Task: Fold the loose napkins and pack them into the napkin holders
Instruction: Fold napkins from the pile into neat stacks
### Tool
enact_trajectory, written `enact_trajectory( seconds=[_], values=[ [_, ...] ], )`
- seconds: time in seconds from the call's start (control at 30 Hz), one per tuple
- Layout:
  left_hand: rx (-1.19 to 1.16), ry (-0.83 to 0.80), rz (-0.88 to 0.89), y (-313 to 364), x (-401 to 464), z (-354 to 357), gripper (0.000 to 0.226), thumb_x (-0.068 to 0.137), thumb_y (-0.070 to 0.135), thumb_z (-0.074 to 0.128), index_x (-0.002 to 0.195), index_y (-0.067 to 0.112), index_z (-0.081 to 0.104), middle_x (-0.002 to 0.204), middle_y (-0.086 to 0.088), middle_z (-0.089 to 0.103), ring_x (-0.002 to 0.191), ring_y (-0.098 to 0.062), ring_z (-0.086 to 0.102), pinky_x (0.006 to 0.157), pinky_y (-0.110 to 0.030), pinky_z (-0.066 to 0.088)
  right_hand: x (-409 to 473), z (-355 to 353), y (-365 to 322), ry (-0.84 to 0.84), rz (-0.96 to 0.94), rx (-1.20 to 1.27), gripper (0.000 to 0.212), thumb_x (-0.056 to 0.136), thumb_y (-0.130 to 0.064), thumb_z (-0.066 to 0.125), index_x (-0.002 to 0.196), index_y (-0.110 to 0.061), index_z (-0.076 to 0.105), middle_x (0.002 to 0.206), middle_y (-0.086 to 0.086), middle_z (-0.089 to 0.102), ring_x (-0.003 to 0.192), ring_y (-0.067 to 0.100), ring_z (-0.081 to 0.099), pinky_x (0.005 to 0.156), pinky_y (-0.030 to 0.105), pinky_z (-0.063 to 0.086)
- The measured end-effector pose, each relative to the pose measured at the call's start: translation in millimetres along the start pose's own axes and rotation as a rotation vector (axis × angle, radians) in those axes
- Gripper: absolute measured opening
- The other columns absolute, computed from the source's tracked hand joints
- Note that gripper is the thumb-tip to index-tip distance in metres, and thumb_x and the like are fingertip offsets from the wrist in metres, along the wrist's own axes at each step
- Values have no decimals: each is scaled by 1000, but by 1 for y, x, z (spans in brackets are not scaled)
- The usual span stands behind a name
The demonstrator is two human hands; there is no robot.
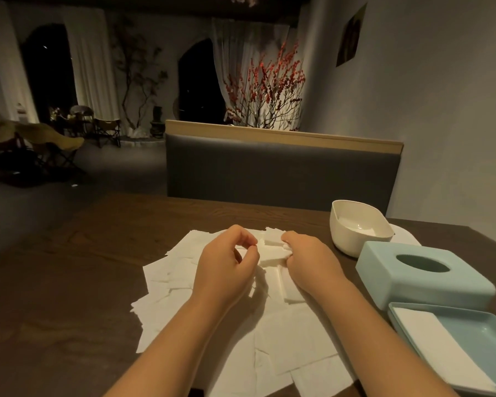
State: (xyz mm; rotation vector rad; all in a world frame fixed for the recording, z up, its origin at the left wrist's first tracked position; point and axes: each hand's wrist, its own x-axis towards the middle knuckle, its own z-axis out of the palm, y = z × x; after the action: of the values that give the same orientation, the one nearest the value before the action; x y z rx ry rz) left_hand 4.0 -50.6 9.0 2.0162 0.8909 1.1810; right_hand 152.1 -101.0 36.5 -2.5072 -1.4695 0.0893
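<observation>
Both hands (226, 259) (307, 253) pinching folded napkin (272, 252), loose napkins (184, 270) on dark wooden table (69, 282), dim room

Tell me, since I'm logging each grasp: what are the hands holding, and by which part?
Both hold one folded napkin: the left hand pinches its left edge, the right hand grips its right end.

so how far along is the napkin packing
Early on. Done: one folded napkin lies in the blue tray, and some white paper seems to sit in the white holder. In hand: both hands, left hand and right hand, pinch a folded napkin. Left: the loose napkins spread over the table.
</observation>
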Motion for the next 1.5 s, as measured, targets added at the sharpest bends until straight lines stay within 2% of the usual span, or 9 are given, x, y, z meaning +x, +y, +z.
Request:
enact_trajectory(
  seconds=[0.27, 0.47, 0.67, 0.77, 0.9, 1.0, 1.2, 1.37, 1.5],
  values=[
    [-35, 10, -8, 0, 0, 2, 24, 95, 17, 65, 80, 35, 57, 82, 18, 62, 73, -13, 62, 61, -14, 51, 4, 2, 11, 101, 50, 34, 28, 92, -32, 67, 117, -29, 54, 112, -3, 64, 93, 16, 60, 87, 33, 55],
    [-67, 45, -23, 2, -1, -2, 19, 97, 17, 62, 92, 35, 56, 94, 19, 61, 86, -7, 61, 62, -9, 46, -12, -21, 23, 363, 32, 631, 9, 100, -26, 55, 107, -30, 59, 101, -5, 62, 92, 14, 58, 88, 35, 51],
    [-516, 41, -229, 6, 7, -12, 23, 106, 28, 44, 118, 23, 62, 121, 1, 68, 108, -11, 63, 93, -28, 51, -38, -42, 24, -79, -138, 1186, 17, 91, -22, 67, 108, -20, 68, 98, 3, 76, 93, 22, 73, 74, 33, 57],
    [-909, -268, -511, 10, 6, -23, 53, 101, 52, 45, 118, 7, 69, 117, -19, 64, 104, -32, 56, 88, -39, 45, -43, -46, 25, -383, -206, 1100, 20, 92, -15, 66, 112, -17, 68, 102, 0, 75, 96, 16, 73, 75, 25, 58],
    [-719, -583, -437, 10, -2, -28, 33, 94, 41, 60, 93, 11, 75, 81, -6, 75, 74, -18, 71, 65, -27, 56, -37, -35, 22, -391, -204, 887, 20, 89, -12, 70, 107, -19, 75, 106, -2, 75, 107, 14, 68, 100, 34, 51],
    [-428, -586, -383, 9, -1, -27, 25, 95, 36, 65, 91, 13, 75, 80, 0, 76, 77, -14, 72, 71, -29, 58, -36, -30, 23, -254, -158, 869, 16, 82, -18, 78, 97, -25, 77, 98, -6, 75, 102, 15, 69, 97, 36, 54],
    [-717, -399, -609, 16, -5, -27, 18, 97, 12, 63, 109, 1, 70, 96, -14, 77, 87, -28, 76, 70, -36, 61, -42, -33, 29, -36, 40, 950, 24, 84, -23, 76, 103, -26, 62, 102, 1, 65, 95, 20, 63, 76, 34, 57],
    [-838, -341, -655, 17, -8, -21, 19, 95, -3, 60, 113, -2, 66, 99, -18, 76, 91, -35, 75, 73, -42, 62, -43, -37, 23, 6, 56, 1413, 43, 67, -23, 80, 106, -22, 62, 102, 10, 66, 94, 26, 66, 76, 41, 59],
    [-870, -397, -607, 24, -13, -16, 20, 87, 5, 70, 107, -2, 70, 103, -23, 72, 90, -32, 72, 76, -40, 60, -43, -24, 5, 44, -178, 1042, 23, 72, -27, 85, 87, -21, 68, 78, -13, 69, 76, 4, 67, 63, 23, 54]
  ],
)
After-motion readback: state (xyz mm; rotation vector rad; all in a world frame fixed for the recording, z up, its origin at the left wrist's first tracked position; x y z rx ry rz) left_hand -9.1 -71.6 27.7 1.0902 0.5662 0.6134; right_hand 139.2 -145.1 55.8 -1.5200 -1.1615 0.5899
